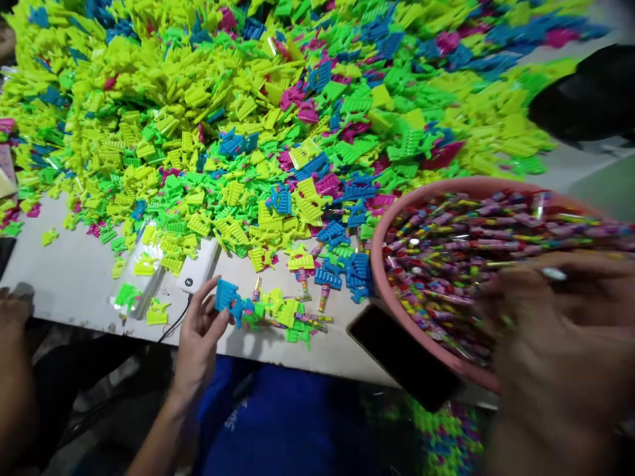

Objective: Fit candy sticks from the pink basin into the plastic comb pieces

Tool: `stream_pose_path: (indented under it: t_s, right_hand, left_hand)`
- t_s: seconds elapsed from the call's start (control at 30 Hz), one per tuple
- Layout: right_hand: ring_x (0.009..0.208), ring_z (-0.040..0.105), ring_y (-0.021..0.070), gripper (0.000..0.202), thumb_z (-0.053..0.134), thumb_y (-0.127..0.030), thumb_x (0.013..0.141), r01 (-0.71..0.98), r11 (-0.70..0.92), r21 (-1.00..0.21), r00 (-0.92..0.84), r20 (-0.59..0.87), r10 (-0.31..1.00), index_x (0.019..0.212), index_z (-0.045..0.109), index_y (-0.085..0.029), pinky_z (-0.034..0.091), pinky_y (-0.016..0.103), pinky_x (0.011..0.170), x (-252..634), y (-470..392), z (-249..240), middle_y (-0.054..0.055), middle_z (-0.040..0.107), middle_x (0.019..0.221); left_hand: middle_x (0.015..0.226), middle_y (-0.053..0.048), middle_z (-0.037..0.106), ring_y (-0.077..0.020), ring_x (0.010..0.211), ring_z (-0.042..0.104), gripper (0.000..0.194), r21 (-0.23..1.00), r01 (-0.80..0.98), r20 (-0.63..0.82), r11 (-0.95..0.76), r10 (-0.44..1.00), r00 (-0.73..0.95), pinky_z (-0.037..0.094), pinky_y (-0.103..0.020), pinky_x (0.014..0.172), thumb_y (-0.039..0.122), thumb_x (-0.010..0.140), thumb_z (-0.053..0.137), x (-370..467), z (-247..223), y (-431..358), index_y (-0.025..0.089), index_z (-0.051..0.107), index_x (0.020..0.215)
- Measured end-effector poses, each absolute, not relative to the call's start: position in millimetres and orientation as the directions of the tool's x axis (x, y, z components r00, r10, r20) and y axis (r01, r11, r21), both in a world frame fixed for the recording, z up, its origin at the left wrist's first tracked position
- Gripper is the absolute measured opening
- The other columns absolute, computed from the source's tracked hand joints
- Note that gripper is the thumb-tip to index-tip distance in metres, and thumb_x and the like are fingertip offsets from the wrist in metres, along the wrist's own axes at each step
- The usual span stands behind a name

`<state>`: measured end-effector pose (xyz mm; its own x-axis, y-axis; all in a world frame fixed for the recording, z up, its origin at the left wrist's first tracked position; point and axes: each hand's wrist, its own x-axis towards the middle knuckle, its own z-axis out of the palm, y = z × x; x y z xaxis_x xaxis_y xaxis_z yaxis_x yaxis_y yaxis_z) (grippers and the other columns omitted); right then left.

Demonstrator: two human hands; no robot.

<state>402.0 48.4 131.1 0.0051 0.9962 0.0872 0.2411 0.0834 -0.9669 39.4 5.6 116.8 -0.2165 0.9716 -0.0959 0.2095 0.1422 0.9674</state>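
Observation:
My left hand pinches a small blue plastic toy piece with a ribbed block and a figure-like end, held just above the table's front edge. Beside it lies a small group of yellow and green pieces with a few thin, colourful wrapped tubes. My right hand, smeared by motion and wearing a ring, is over the right side of a pink basin. Many wrapped tubes with pink, yellow and red parts fill the basin. The right fingertips cannot be made out.
A large heap of yellow, green, blue and pink pieces covers the table. A black phone lies by the basin at the edge. A white power bank has a cable. Another person's arm is at left.

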Motion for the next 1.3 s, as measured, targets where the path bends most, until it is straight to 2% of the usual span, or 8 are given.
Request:
stream_pose_path:
  t_s: [0.07, 0.17, 0.3, 0.37, 0.5, 0.67, 0.97, 1.3]
  right_hand:
    - [0.096, 0.079, 0.0348, 0.047, 0.08, -0.067, 0.099, 0.095, 0.019, -0.995, -0.015, 0.017, 1.0, 0.123, 0.081, -0.026, 0.068, 0.046, 0.072, 379.9, 38.1, 135.4, 0.011, 0.08, 0.102]
    - [0.084, 0.077, 0.0297, 0.045, 0.085, -0.064, 0.097, -0.02, 0.004, -1.0, -0.045, 0.005, 0.999, 0.12, 0.082, -0.025, 0.066, 0.039, 0.062, 343.6, 31.1, 137.4, 0.008, 0.077, 0.094]
    - [0.071, 0.071, 0.0214, 0.034, 0.087, -0.058, 0.099, -0.38, -0.157, -0.912, -0.08, -0.136, 0.987, 0.113, 0.085, -0.027, 0.056, 0.028, 0.049, 302.0, 24.4, 142.8, 0.003, 0.071, 0.083]
    - [0.07, 0.069, 0.018, 0.029, 0.088, -0.055, 0.1, -0.449, -0.178, -0.876, -0.113, -0.141, 0.983, 0.113, 0.087, -0.029, 0.056, 0.025, 0.053, 290.4, 18.8, 147.7, 0.002, 0.071, 0.086]
    - [0.065, 0.063, 0.0125, 0.023, 0.085, -0.052, 0.104, -0.361, -0.14, -0.922, -0.138, -0.095, 0.986, 0.114, 0.088, -0.032, 0.056, 0.024, 0.06, 280.5, 11.4, 159.5, 0.001, 0.073, 0.097]
    - [0.088, 0.075, 0.0197, 0.013, 0.078, -0.036, 0.108, -0.158, -0.031, -0.987, -0.144, -0.008, 0.99, 0.104, 0.088, -0.029, 0.058, 0.025, 0.069, 262.7, 17.3, 173.8, 0.004, 0.079, 0.098]
    - [0.08, 0.074, 0.0146, 0.015, 0.071, -0.021, 0.109, 0.22, 0.198, -0.955, -0.158, 0.165, 0.974, 0.101, 0.082, -0.029, 0.056, 0.021, 0.067, 243.3, 11.8, 171.1, -0.001, 0.078, 0.092]
    - [0.083, 0.076, 0.0152, 0.014, 0.071, -0.021, 0.106, -0.003, 0.047, -0.999, -0.09, 0.047, 0.995, 0.095, 0.077, -0.028, 0.059, 0.025, 0.078, 242.6, 4.4, 166.1, -0.003, 0.074, 0.086]
  left_hand:
    - [0.126, -0.009, 0.083, -0.0215, 0.095, 0.081, 0.06, 0.97, -0.08, -0.243, 0.231, 0.941, -0.234, 0.068, -0.032, 0.083, 0.047, 0.096, 0.083, 61.4, 141.5, 9.3, 0.028, 0.071, 0.151]
    - [0.109, -0.006, 0.082, -0.0179, 0.082, 0.077, 0.054, 0.845, -0.418, -0.417, 0.332, 0.899, -0.129, 0.065, -0.029, 0.077, 0.043, 0.091, 0.086, 89.9, 173.2, 12.8, 0.023, 0.079, 0.14]
    - [0.082, 0.0, 0.072, -0.0147, 0.07, 0.073, 0.041, 0.834, -0.478, -0.343, 0.275, 0.938, -0.058, 0.062, -0.025, 0.069, 0.047, 0.088, 0.096, 106.6, 184.6, 9.2, 0.022, 0.083, 0.118]
    - [0.089, 0.001, 0.073, -0.013, 0.068, 0.072, 0.042, 0.883, -0.402, -0.283, 0.241, 0.958, -0.047, 0.061, -0.023, 0.063, 0.045, 0.087, 0.1, 104.7, 180.5, 6.7, 0.024, 0.081, 0.118]
    - [0.102, 0.003, 0.074, -0.0085, 0.068, 0.07, 0.06, 0.942, -0.292, -0.189, 0.163, 0.98, -0.062, 0.057, -0.016, 0.058, 0.033, 0.081, 0.106, 91.7, 176.4, 4.4, 0.031, 0.073, 0.131]
    - [0.085, 0.006, 0.07, -0.0038, 0.061, 0.062, 0.042, 0.932, -0.332, -0.151, 0.142, 0.989, -0.001, 0.05, -0.009, 0.057, 0.035, 0.088, 0.101, 70.0, 176.7, 2.1, 0.028, 0.076, 0.121]
    - [0.098, -0.002, 0.076, -0.0113, 0.075, 0.066, 0.043, 0.991, -0.081, -0.123, 0.11, 0.976, -0.178, 0.057, -0.015, 0.063, 0.039, 0.096, 0.093, 54.8, 155.5, -7.9, 0.029, 0.083, 0.136]
    - [0.101, 0.0, 0.071, -0.0084, 0.066, 0.061, 0.05, 0.935, -0.282, -0.233, 0.214, 0.972, -0.033, 0.057, -0.016, 0.057, 0.045, 0.093, 0.096, 70.4, 160.6, -1.3, 0.034, 0.082, 0.139]
